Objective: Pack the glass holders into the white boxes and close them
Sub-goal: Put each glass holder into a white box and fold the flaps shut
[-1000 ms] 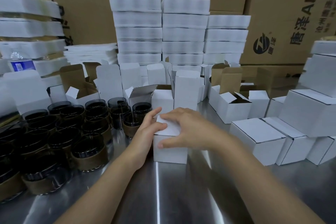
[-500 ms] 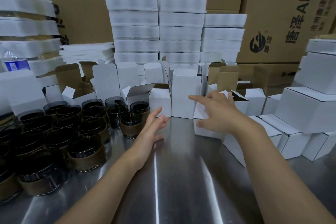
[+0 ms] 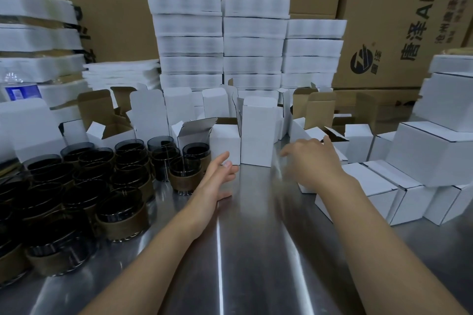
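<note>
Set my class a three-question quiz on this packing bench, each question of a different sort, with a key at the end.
1. True or false: the left hand grips a glass holder.
2. Where do the closed white boxes lie on the steel table? A: on the person's left. B: on the person's right. C: under the glassware.
3. Fill the gap: each glass holder has a ____ band round its lower part.

Key: 1 false, it is open and empty; 2 B; 3 brown.
</note>
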`<state>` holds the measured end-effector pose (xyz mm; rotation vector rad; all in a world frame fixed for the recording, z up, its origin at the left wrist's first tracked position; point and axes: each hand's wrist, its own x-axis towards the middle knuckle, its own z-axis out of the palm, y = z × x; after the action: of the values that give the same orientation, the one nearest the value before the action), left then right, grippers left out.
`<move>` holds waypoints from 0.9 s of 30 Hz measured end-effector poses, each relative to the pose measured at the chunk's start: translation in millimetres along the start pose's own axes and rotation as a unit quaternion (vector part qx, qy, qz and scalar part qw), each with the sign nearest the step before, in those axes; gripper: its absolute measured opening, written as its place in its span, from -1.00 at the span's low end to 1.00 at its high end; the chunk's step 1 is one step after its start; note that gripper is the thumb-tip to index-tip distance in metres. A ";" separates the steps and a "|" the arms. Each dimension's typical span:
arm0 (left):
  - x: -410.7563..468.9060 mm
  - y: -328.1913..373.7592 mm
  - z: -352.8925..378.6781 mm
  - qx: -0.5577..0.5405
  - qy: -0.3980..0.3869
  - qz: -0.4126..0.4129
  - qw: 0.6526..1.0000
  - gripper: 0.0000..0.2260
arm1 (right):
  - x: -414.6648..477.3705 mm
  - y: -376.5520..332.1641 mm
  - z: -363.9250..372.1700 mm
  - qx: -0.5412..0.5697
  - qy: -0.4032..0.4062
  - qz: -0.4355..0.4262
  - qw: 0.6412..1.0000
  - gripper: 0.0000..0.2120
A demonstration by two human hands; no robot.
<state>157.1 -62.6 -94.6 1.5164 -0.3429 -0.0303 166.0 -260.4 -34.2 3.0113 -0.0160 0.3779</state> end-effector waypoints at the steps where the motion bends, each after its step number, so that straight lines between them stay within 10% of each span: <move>1: 0.0 0.1 0.1 0.000 0.000 -0.001 1.000 -0.72 | 0.8 1.6 1.4 0.001 -0.004 0.010 1.000 -0.63; 8: 0.4 -0.6 0.3 0.004 0.003 -0.003 1.000 -0.78 | -1.6 11.9 -4.4 -0.095 -0.095 0.165 0.977 -0.72; 13: -0.1 -0.8 0.9 0.010 0.002 -0.001 1.000 -0.77 | -3.7 2.9 -8.4 -0.019 0.002 0.101 0.995 -0.92; 19: 0.8 -1.1 0.5 0.029 0.009 -0.011 0.999 -0.77 | -2.6 -31.8 -0.5 0.257 0.059 0.054 0.963 -0.64; 27: 0.2 -0.8 3.1 0.047 0.000 -0.013 0.999 -0.74 | 36.0 5.6 -19.8 0.162 0.025 0.199 0.966 -0.61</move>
<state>156.7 -65.7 -95.2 1.6136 -0.3289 -0.0345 195.9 -263.8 -5.7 3.3085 -0.6209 0.5376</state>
